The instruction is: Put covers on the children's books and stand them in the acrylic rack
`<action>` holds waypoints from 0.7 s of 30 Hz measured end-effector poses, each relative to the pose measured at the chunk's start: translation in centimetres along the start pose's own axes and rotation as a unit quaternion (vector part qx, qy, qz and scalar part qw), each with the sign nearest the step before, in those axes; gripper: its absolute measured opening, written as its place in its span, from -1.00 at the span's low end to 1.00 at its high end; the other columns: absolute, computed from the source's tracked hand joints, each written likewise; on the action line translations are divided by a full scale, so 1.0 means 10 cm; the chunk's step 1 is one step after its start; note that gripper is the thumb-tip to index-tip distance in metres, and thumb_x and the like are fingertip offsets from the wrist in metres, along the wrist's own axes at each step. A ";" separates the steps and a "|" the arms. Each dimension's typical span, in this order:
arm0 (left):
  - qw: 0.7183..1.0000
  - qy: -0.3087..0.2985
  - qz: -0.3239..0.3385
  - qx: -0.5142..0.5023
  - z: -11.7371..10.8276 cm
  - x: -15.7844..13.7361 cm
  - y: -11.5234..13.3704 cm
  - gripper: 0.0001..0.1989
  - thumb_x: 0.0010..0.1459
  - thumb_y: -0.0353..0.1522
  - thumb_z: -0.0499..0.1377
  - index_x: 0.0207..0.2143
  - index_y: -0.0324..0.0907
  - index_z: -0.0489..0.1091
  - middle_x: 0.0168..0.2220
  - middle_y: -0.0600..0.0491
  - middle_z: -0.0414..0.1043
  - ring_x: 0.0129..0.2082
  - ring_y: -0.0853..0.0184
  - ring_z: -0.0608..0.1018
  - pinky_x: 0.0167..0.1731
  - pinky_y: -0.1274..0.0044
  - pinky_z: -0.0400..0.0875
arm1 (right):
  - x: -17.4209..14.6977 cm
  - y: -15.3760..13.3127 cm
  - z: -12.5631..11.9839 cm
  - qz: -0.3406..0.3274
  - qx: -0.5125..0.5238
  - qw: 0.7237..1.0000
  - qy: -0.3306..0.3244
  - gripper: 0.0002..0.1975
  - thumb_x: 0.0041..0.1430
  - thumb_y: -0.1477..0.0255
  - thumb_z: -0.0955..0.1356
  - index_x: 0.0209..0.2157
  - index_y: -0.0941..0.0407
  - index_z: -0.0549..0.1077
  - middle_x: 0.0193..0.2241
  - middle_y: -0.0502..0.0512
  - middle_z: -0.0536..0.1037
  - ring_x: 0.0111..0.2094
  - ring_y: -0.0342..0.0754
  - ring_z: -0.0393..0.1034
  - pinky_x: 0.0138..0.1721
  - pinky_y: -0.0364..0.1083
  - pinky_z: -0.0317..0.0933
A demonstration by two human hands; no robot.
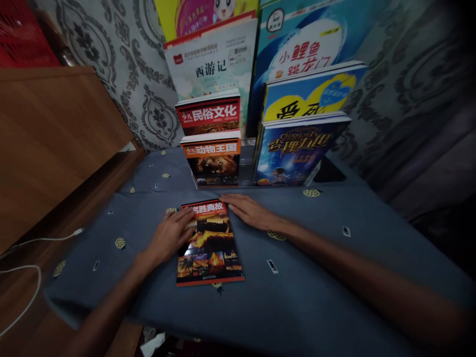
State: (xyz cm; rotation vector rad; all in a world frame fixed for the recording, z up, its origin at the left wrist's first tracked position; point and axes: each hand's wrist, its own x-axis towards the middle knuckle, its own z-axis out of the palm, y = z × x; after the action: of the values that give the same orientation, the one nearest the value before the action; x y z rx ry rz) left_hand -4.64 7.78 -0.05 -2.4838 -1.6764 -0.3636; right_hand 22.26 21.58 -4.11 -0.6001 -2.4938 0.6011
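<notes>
A book with a dark cover, red edges and golden scenery photos lies flat on the blue cloth, title towards the far side. Over its upper left edge rests my left hand, fingers stretched out across the cover. My right hand lies at the book's upper right corner, fingers straight and touching its edge. Just beyond stands an orange-topped book with a lion on it, in front of a red-topped book. A dark blue book stands to the right of these.
Behind are a white-green book, a blue-yellow book and a large teal book. A black phone-like object lies right of the books. At left are a wooden cabinet and a white cable. The patterned cloth covers the table.
</notes>
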 end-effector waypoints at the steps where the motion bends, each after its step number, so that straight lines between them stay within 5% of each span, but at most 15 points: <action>1: 1.000 -0.008 0.003 0.003 0.01 0.11 0.00 -0.64 0.36 -0.30 0.08 0.15 -0.20 0.36 0.17 -0.16 0.43 0.13 0.12 0.51 0.11 0.21 0.41 | 0.00 0.00 0.00 0.003 0.000 1.000 0.001 -0.53 0.44 0.32 0.10 0.26 0.08 0.32 0.23 0.19 0.41 0.27 0.09 0.26 0.27 0.23 0.16; 9: 0.997 -0.027 0.070 -0.027 0.16 0.66 0.22 -0.61 0.40 -0.36 -0.04 0.20 -0.19 0.33 0.24 -0.14 0.36 0.21 0.16 0.45 0.13 0.24 0.38 | -0.03 -0.07 -0.01 0.021 0.000 1.000 0.017 -0.51 0.42 0.38 0.12 0.32 0.08 0.23 0.25 0.22 0.38 0.26 0.07 0.26 0.25 0.23 0.17; 21: 0.989 -0.056 0.120 -0.064 0.12 0.52 0.45 -0.55 0.32 -0.50 -0.04 0.20 -0.13 0.35 0.23 -0.09 0.38 0.26 0.21 0.39 0.23 0.14 0.25 | -0.04 -0.05 0.04 -0.007 -0.038 0.999 0.009 -0.55 0.42 0.40 0.13 0.24 0.09 0.34 0.25 0.22 0.38 0.29 0.07 0.22 0.28 0.21 0.13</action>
State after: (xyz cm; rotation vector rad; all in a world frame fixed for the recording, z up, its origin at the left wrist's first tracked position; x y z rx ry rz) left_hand 1.58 10.99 0.31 -2.8090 -1.4068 -0.3196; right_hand 22.21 20.88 -4.29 -0.6134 -2.5120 0.4951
